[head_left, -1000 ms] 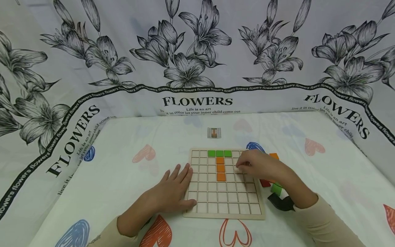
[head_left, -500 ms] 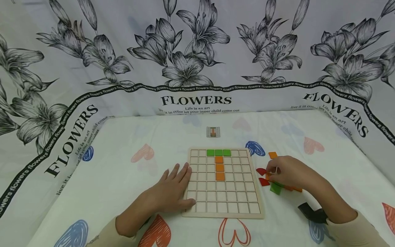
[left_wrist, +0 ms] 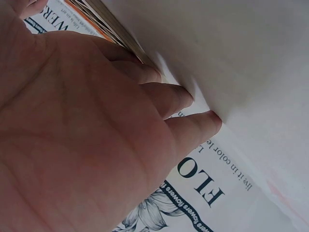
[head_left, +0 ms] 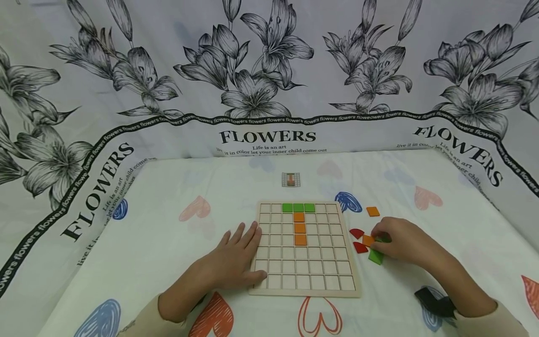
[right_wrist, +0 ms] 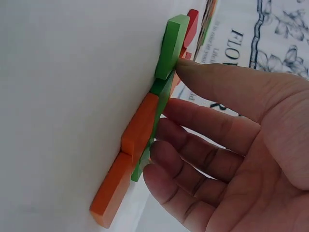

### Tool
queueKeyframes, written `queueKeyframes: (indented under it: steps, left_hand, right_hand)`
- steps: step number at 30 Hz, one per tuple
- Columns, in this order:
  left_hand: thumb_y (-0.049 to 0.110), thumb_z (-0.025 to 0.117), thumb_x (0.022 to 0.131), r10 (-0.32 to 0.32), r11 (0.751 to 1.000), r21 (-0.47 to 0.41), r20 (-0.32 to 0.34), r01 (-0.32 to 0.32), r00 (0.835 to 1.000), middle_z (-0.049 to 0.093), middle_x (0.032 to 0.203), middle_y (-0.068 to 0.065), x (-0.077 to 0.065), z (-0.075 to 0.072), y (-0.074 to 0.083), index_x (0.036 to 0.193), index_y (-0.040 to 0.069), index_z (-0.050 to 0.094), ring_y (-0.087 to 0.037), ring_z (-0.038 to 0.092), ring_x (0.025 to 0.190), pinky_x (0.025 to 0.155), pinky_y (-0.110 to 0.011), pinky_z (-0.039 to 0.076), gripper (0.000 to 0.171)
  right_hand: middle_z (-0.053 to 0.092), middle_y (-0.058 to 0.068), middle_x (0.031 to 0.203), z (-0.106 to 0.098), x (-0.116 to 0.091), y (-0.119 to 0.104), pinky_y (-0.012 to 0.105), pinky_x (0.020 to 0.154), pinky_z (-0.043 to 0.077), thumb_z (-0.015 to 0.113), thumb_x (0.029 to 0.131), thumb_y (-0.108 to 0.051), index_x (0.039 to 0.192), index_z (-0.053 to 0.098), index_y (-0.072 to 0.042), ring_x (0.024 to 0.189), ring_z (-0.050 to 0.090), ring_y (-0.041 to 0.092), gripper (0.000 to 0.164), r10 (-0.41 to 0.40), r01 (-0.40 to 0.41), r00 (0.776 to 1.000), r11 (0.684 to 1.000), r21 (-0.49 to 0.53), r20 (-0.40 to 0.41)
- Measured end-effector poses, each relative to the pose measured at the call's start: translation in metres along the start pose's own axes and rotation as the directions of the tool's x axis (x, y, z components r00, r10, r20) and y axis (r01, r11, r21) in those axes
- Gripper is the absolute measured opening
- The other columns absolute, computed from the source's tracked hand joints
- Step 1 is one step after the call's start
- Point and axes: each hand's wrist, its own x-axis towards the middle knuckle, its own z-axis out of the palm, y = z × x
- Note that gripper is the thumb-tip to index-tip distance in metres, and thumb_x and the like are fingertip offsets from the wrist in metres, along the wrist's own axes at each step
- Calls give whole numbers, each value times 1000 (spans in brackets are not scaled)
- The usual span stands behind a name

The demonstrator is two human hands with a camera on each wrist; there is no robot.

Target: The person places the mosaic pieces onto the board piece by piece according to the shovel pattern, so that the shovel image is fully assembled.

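Observation:
A wooden grid board (head_left: 331,267) lies on the table, with a row of green tiles (head_left: 298,207) in its top row and a column of orange tiles (head_left: 300,228) below them. My left hand (head_left: 233,262) rests on the board's left edge, fingers spread. Right of the board, my right hand (head_left: 406,241) is among loose tiles, fingers bent. In the right wrist view its thumb touches the end of a green tile (right_wrist: 171,46), and its fingertips are near more green and orange tiles (right_wrist: 141,123). A gap shows between thumb and fingers.
Two red rounded pieces (head_left: 356,233) and an orange tile (head_left: 368,240) lie between board and right hand. Another orange tile (head_left: 372,211) lies farther back. A small pattern card (head_left: 291,179) lies beyond the board. A flower-printed cloth (head_left: 269,93) hangs behind the table.
My right hand has moved from over the board's right side to the loose tiles, then slightly farther right onto the green ones. The left hand stays on the board's edge.

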Motion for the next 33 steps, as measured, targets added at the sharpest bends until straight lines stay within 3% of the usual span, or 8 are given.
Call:
queueKeyframes:
  steps: [10,18,33]
  left_hand:
    - [63,59,91,0,1000,-2,-1,0,1000,12,166,-12,0,-1,0,160,4,21,-38,7,151,115,-62,15,98]
    - [64,59,91,2,1000,-13,4,-2,1000,12,166,-12,0,1,-1,160,4,22,-39,8,151,115,-62,16,98]
    - [62,58,92,11,1000,-1,-5,-11,1000,12,166,-13,-1,-1,-1,159,3,21,-39,8,151,114,-62,16,97]
  right_hand:
    - [64,-5,82,3,0,-7,37,69,50,85,80,-26,90,76,-8,73,54,14,22,31,-31,999,999,-31,-18]
    - [64,-7,79,5,0,-8,35,67,49,83,82,-26,86,77,-11,73,54,13,16,7,-8,1000,998,-56,-27]
    - [62,-13,79,4,-2,-19,31,65,47,82,84,-27,85,78,-19,72,53,11,9,-71,72,997,997,11,-29]
